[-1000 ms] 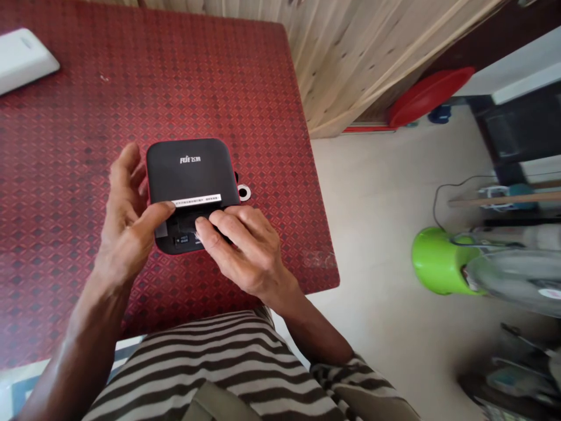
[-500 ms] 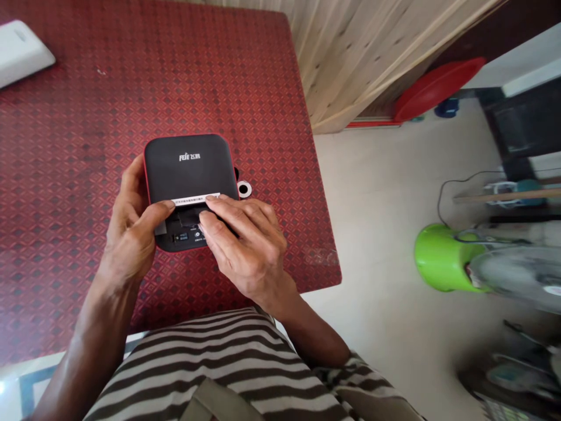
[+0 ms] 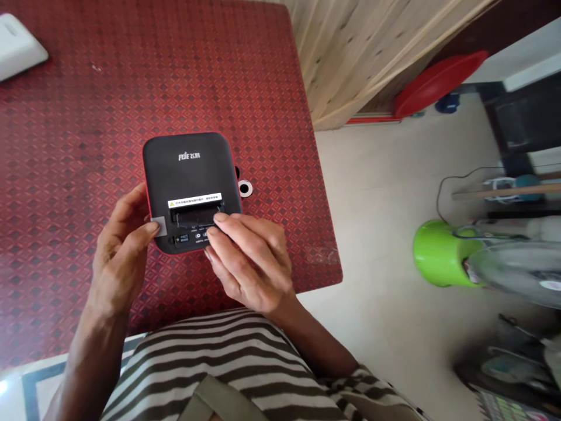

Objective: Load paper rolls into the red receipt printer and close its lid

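Note:
A small black box-shaped device point(image 3: 188, 175) with a red lower edge, a white logo and a white-and-yellow label sits on the red patterned table point(image 3: 87, 105). My left hand point(image 3: 120, 251) grips its left near corner, thumb on a small grey tab. My right hand point(image 3: 249, 257) rests on the device's near right edge, fingertips curled beside the dark slot under the label. Nothing separate shows between my right fingers.
A small white ring point(image 3: 245, 188) lies on the table just right of the device. A white object point(image 3: 17, 44) sits at the far left corner. Right of the table edge is pale floor with a green fan base point(image 3: 438, 254), a red basin point(image 3: 438, 82) and wooden planks point(image 3: 350, 52).
My right fingers have slid back off the slot toward me, so the label and slot now show. My left thumb moved from the label down to the grey tab.

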### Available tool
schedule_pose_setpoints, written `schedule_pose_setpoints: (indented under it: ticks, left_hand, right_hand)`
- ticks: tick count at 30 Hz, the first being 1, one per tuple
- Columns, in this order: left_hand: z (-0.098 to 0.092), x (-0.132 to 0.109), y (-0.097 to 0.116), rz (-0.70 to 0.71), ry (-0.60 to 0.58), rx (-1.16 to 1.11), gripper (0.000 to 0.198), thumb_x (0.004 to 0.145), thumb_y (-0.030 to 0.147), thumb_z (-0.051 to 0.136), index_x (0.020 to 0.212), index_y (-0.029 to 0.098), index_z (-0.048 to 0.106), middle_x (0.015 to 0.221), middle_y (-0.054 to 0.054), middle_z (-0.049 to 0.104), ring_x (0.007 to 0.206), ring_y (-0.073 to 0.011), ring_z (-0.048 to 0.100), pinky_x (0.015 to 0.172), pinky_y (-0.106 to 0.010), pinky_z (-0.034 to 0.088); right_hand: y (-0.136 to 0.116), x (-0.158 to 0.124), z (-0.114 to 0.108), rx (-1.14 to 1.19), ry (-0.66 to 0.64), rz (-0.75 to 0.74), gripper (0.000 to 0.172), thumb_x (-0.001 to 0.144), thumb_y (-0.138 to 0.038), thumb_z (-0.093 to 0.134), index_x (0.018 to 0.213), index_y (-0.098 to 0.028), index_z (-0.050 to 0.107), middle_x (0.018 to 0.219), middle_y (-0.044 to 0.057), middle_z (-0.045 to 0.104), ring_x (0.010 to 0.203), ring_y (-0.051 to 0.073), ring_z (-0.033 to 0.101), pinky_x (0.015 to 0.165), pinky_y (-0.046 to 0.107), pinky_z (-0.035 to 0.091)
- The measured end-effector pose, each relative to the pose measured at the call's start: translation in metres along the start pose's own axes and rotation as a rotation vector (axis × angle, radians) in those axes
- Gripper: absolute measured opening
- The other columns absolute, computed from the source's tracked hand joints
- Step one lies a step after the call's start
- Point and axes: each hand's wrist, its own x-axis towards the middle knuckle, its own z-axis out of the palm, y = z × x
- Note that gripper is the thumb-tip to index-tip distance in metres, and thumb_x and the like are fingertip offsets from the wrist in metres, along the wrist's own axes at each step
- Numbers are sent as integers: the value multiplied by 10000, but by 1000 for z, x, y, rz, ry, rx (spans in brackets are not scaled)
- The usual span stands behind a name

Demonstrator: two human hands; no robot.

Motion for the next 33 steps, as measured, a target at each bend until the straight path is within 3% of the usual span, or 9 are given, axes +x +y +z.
schedule_pose_setpoints:
  ticks: [7, 15, 22, 28, 33]
  left_hand:
    - [0, -4, 9, 3, 38, 236, 507, 851, 321, 697, 1355, 352, 660, 1375, -47, 675, 1248, -297, 651, 1051, -463, 569]
    - [12, -6, 3, 23, 95, 135, 487, 873, 252, 616, 1357, 301, 647, 1353, -34, 684, 1189, -225, 646, 1017, -356, 527]
    - [15, -6, -2, 17, 116, 38, 500, 857, 192, 599, 1346, 282, 653, 1371, -50, 678, 1318, -255, 595, 1145, -410, 433]
    - [18, -5, -5, 49, 165, 56, 464, 854, 170, 591, 1292, 294, 681, 1293, -38, 714, 1252, -242, 633, 1125, -420, 454]
    - [18, -5, -5, 47, 120, 51, 476, 869, 180, 587, 1325, 299, 655, 1390, -38, 674, 1315, -251, 613, 1161, -447, 448]
  right_hand:
    - [2, -12, 5, 19, 157, 106, 258, 915, -124, 675, 1155, -212, 706, 1108, 82, 777, 1007, 194, 728, 877, 356, 633]
    - [10, -14, 3, 19, 174, 150, 239, 924, -100, 670, 1134, -210, 700, 1103, 80, 756, 1002, 196, 722, 869, 375, 626]
    - [18, -14, 3, 1, 200, 161, 275, 910, -79, 678, 1144, -219, 711, 1077, 69, 757, 988, 196, 722, 864, 376, 623]
    - [17, -13, 4, 14, 200, 165, 279, 920, -85, 664, 1155, -231, 702, 1066, 64, 759, 978, 195, 727, 863, 382, 622]
    - [14, -8, 4, 34, 202, 112, 263, 904, -53, 673, 1132, -183, 695, 1055, 99, 761, 970, 197, 722, 860, 380, 611]
